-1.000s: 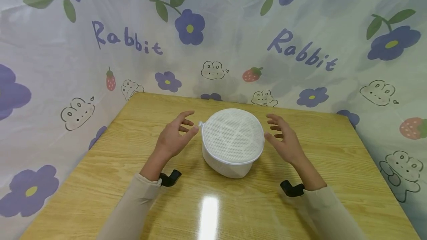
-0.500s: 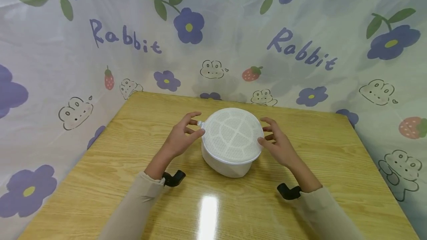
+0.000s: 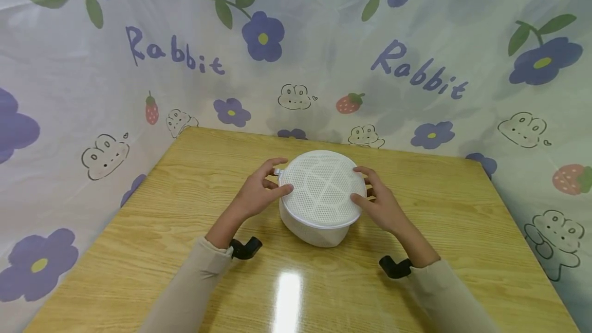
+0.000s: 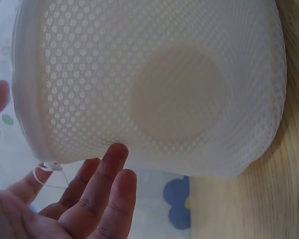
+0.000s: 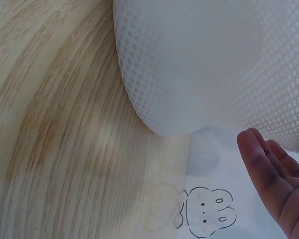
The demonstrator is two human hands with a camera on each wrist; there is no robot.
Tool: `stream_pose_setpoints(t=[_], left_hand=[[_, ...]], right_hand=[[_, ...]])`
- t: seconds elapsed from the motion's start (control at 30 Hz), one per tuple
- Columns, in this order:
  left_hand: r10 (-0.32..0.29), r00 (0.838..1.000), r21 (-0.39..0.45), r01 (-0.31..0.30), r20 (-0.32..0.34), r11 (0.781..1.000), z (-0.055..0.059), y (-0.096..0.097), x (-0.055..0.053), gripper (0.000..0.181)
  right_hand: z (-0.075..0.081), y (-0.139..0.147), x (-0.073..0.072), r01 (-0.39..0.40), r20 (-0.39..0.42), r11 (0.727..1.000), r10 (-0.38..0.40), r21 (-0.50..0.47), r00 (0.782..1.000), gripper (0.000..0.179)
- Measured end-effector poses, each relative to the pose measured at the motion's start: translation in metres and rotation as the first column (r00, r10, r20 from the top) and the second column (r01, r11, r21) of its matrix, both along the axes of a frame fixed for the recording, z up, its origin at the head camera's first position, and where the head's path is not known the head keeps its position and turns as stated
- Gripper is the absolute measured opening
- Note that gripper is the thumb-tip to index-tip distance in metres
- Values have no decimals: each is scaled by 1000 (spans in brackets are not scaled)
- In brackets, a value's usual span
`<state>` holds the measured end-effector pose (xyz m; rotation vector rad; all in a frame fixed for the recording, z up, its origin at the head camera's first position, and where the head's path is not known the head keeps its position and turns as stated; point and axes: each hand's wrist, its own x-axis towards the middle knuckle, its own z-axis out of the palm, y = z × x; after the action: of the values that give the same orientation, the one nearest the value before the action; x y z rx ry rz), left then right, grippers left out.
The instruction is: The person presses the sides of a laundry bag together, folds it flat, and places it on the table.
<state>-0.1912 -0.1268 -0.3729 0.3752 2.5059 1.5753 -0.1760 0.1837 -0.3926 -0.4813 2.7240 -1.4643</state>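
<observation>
A white drum-shaped mesh laundry bag (image 3: pixel 324 189) stands on the table, its round top tilted toward me. At its upper left edge is a small white tab (image 3: pixel 278 172); a thin loop (image 4: pixel 51 177) hangs there in the left wrist view. My left hand (image 3: pixel 259 189) is at the bag's left side, thumb over the top edge, fingers extended along the wall. On the opposite side my right hand (image 3: pixel 381 203) mirrors it, thumb over the rim. Its fingertips (image 5: pixel 249 139) touch the mesh in the right wrist view. A round beige patch (image 4: pixel 179 92) shows through the mesh.
The wooden table (image 3: pixel 208 179) reaches back to a patterned curtain (image 3: pixel 296 55), which also encloses both sides. Black curved pieces are on the left wrist (image 3: pixel 246 248) and right wrist (image 3: pixel 395 267). Light glares off the table's front.
Both hands have moved inward from beside the bag, and their thumbs now lie over its top edge. The bag stays in place.
</observation>
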Motion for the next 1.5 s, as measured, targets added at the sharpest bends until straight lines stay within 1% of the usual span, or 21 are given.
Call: stream_pose_setpoints(t=[0.1, 0.23, 0.5, 0.67, 0.77, 0.93, 1.13, 1.27, 1.37, 1.5], left_hand=[[-17, 1000, 14, 17, 8, 1000, -2, 1, -2, 66], [-37, 999, 37, 37, 12, 999, -3, 2, -3, 66], [-35, 999, 56, 34, 24, 998, -2, 7, -4, 70], [-53, 998, 108, 50, 33, 993, -3, 11, -4, 74], [-65, 997, 124, 60, 35, 990, -3, 14, -5, 74], [-81, 996, 155, 76, 31, 985, -6, 17, -5, 73], [-92, 994, 225, 76, 60, 971, -8, 20, -4, 74], [-79, 992, 272, 49, 102, 961, -11, 23, -4, 75], [-71, 986, 332, 17, 153, 943, -12, 26, -5, 74], [-54, 974, 406, -41, 218, 913, -13, 29, -6, 69]], right_hand=[[0, -2, 0, 6, 5, 1000, -6, -6, 1000, 55], [1, -4, 0, 2, 18, 999, -2, -38, 1000, 55], [1, -6, -1, 0, 31, 996, 3, -85, 1000, 55], [1, -8, -2, -2, 40, 994, 7, -110, 999, 54], [1, -9, -3, -3, 52, 991, 10, -130, 999, 53], [0, -12, -4, 17, 84, 988, -5, -153, 996, 52], [0, -16, -5, 29, 115, 983, -9, -179, 993, 51], [0, -18, -6, 39, 142, 980, -11, -196, 990, 53], [-1, -19, -6, 53, 165, 975, -17, -216, 986, 56], [-2, -21, -7, 64, 186, 968, -18, -244, 982, 58]])
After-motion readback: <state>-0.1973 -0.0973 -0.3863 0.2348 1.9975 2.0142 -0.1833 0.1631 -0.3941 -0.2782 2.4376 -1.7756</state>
